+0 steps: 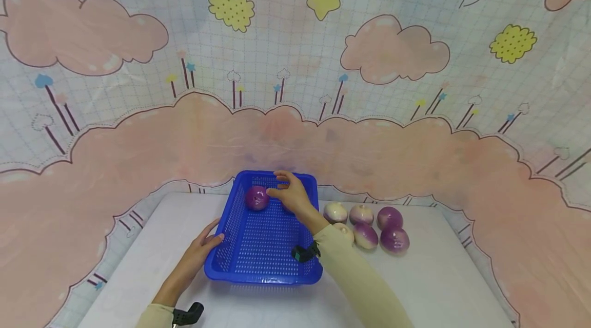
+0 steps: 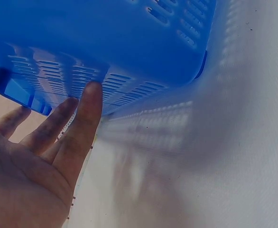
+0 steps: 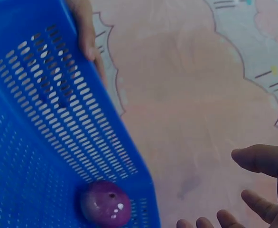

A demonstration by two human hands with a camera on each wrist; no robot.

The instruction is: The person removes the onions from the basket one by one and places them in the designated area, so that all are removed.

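Note:
A blue perforated plastic basket [image 1: 265, 280] stands on the white table. My left hand [image 1: 199, 252] is at its left side, thumb by the rim. The left wrist view shows straight, spread fingers [image 2: 84, 128] against the outer wall. My right hand [image 1: 294, 197] is over the far right part of the basket, its fingers apart and holding nothing. A purple turnip [image 1: 256, 198] lies at the basket's far left, close to the right thumb. Another purple one [image 1: 287, 207] shows partly beneath the right hand, which hides most of it.
Right of the basket, several purple and white turnips [image 1: 366, 236] lie grouped on the table [image 1: 443, 276]; the right forearm partly covers a pale one [image 1: 345, 232]. Behind the table hangs a patterned cloth [image 1: 295, 138] with clouds and stars.

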